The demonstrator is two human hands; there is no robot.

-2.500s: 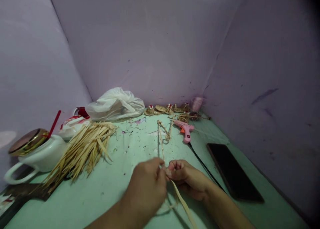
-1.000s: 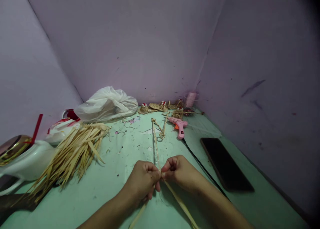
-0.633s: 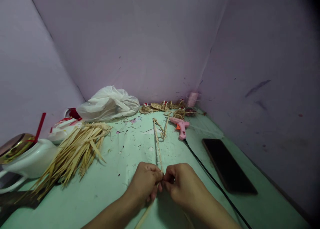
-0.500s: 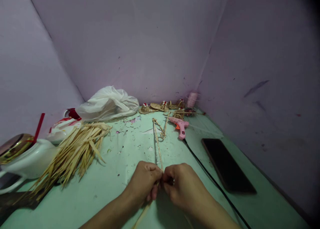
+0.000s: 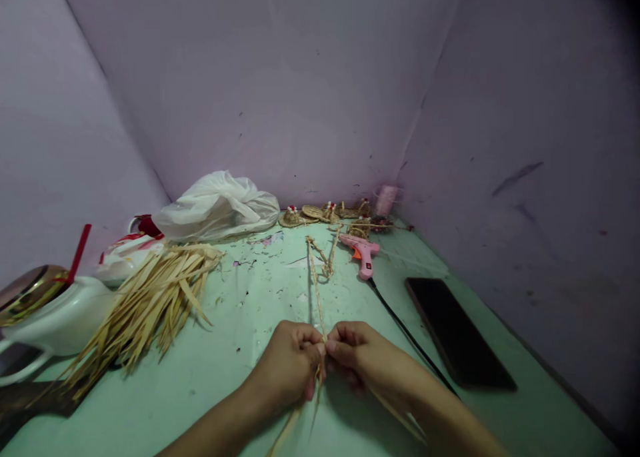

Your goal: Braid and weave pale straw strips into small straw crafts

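My left hand (image 5: 290, 367) and my right hand (image 5: 359, 356) meet at the front middle of the green table (image 5: 235, 377). Both pinch the near end of a thin plaited straw cord (image 5: 316, 285). The cord runs away from me across the table to a loose coil near the glue gun. Loose flat straw strips (image 5: 300, 424) hang down from between my fingers toward me. The fingers of both hands are curled tight around the straw.
A heap of straw strips (image 5: 150, 304) lies at left beside a white mug with a gold lid (image 5: 45, 314). A white plastic bag (image 5: 217, 207), small woven pieces (image 5: 325, 214), a pink glue gun (image 5: 363, 252) with black cable and a dark phone (image 5: 457, 334) lie farther back and right.
My hands stayed together at the cord's end, twisting the strips; the right hand rolled over the left and drew back. Strips once angled right now hang down between both hands.
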